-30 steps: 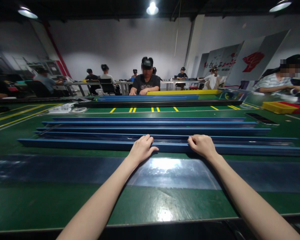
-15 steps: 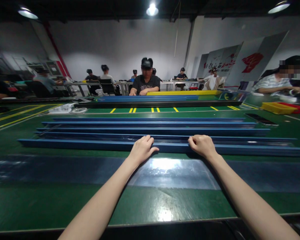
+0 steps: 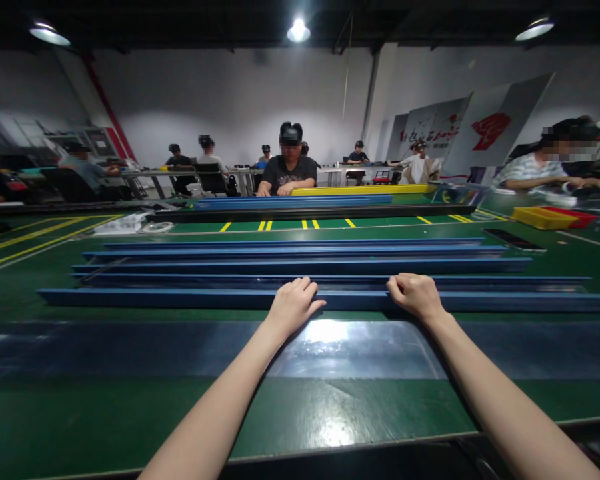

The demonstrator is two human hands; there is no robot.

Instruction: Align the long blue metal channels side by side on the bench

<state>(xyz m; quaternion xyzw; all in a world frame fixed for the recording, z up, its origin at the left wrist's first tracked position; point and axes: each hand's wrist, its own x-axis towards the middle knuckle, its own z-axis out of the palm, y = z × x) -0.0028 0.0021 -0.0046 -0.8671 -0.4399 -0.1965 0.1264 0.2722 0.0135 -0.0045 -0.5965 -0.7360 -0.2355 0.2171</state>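
Observation:
A long blue channel [image 3: 170,298] with two raised walls lies crosswise in front of me on the green table. My left hand [image 3: 296,305] rests over its near wall, fingers curled across the top and thumb pointing right on the near side. To the right, my right hand [image 3: 416,293] is closed at the same wall, its fingers bent over the edge. The fingertips of both hands are partly hidden. Nearer to me, a wide clear plastic strip [image 3: 140,350] lies flat beneath my forearms, reflecting the lamp light.
Several more blue channels [image 3: 300,265] lie parallel behind. Beyond them are a phone [image 3: 514,239], a black bar [image 3: 310,214], a yellow bar [image 3: 365,190], a yellow tray [image 3: 543,217] and a white bundle [image 3: 117,224]. A person [image 3: 290,170] sits opposite; another [image 3: 555,160] works at right.
Both hands have shifted slightly to the right along the near blue channel, still at its near wall. The view has tilted and turned a little.

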